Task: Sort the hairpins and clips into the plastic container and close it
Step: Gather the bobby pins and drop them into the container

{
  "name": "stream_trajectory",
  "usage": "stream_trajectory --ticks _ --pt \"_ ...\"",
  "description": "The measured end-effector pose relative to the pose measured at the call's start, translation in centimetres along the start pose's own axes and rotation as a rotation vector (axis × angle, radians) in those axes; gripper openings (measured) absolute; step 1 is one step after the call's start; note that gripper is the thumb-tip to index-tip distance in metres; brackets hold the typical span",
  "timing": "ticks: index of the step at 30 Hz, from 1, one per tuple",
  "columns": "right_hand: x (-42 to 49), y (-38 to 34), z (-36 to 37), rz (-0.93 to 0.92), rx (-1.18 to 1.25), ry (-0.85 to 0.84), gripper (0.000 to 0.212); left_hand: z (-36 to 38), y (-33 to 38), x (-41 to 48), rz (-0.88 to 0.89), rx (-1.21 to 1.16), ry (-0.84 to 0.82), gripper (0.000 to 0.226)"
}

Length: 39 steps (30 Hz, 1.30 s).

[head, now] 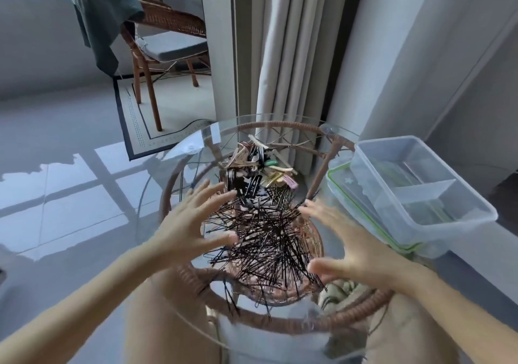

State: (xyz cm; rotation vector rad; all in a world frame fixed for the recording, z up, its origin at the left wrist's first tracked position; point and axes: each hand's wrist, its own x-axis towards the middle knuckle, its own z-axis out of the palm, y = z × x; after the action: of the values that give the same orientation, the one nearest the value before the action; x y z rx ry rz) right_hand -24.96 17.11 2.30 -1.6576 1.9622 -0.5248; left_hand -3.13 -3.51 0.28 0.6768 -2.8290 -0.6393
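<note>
Grey floor tiles (pixel 56 144), a pale curtain (pixel 280 41) and a rattan chair (pixel 168 27) draped with a green cloth (pixel 103 18) lie beyond a round glass worktop (pixel 173 173) on a woven cane frame. Both hands reach over the glass with nothing in them. The left hand (pixel 193 223) has its fingers (pixel 201 192) spread apart and straight, and the right hand (pixel 350 240) has its fingers (pixel 316 209) loosely extended and a little blurred. Between the two sets of fingers lies a tangled heap of black hairpins (pixel 266 237). Whether either thumb touches the heap cannot be told. Just beyond the fingertips, farther from the person, is a smaller pile of mixed clips (pixel 258 167), black, beige, pink and green. To the right of the right fingers, near the edge of the glass, stands the clear plastic container (pixel 364 164), open and divided into compartments. It rests on its green-edged lid (pixel 340 177).
</note>
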Motion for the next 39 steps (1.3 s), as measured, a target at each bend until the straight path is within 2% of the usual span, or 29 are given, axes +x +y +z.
stream_trajectory --ticks 2,5,8,11,15,20,26,28,30,32,34,37,39 --pt "-2.5 0.8 1.4 -0.003 -0.165 -0.079 0.101 1.1 1.4 -3.1 0.061 0.079 -0.103 0.084" --pt "-3.7 1.3 3.9 0.014 -0.408 -0.113 0.117 4.1 2.6 -5.6 0.225 0.346 -0.074 0.103" --pt "-2.4 0.7 5.2 0.02 -0.451 -0.062 0.122 5.3 3.5 -5.1 0.148 0.354 -0.099 0.11" --pt "0.0 -0.2 5.8 0.005 -0.448 -0.016 0.121 5.4 4.1 -3.4 0.103 0.356 -0.056 0.113" --pt "2.9 -0.2 5.5 -0.033 -0.451 0.084 0.119 5.0 3.7 -1.3 0.032 0.345 -0.034 0.103" --pt "7.1 0.5 4.2 -0.124 -0.43 0.334 0.093 4.6 2.9 1.5 0.046 0.271 0.098 0.079" --pt "8.4 -0.1 3.2 -0.088 -0.338 0.373 0.085 4.0 2.9 3.6 0.016 0.246 0.225 0.065" --pt "7.3 -0.6 2.5 -0.097 -0.349 0.494 0.078 3.5 3.2 3.7 -0.012 0.246 0.26 0.06" --pt "5.4 -0.7 0.9 -0.104 -0.404 0.701 0.057 2.8 3.6 3.9 -0.038 0.22 0.305 0.057" --pt "3.0 0.2 -1.3 0.012 -0.522 0.893 0.04 2.0 3.8 4.1 -0.049 0.185 0.35 0.057" --pt "0.7 1.9 -3.7 0.249 -0.638 0.949 0.034 1.2 3.8 4.4 -0.061 0.153 0.377 0.058" --pt "-1.4 3.7 -5.8 0.539 -0.572 0.715 0.032 0.7 3.8 5.0 -0.067 0.124 0.392 0.059" --pt "-1.6 4.3 -5.8 0.489 -0.409 0.646 0.025 0.7 4.1 5.2 -0.067 0.124 0.396 0.059"
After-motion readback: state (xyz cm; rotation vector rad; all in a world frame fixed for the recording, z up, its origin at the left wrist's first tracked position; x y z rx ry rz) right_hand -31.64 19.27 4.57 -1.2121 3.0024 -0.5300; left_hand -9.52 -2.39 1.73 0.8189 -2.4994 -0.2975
